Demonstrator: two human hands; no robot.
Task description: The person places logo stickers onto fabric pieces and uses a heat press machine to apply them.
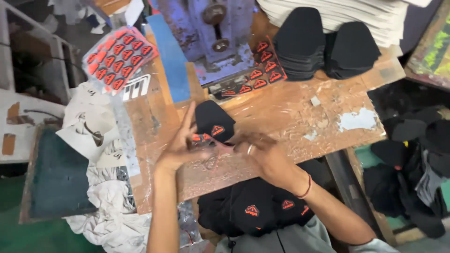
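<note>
Worn wooden surface [290,112] under both hands. Blue press machine [213,37] well beyond hands. Two stacks of black fabric pieces [323,47] beyond right hand. Pile of black pieces with orange emblems [253,206] near side of hands. Black fabric piece [213,121] just beyond fingertips. Left hand [180,145] open, fingers spread, touching small strip of orange emblems [201,138]. Right hand [260,152] pinching the strip's other end; motion-blurred.
</note>
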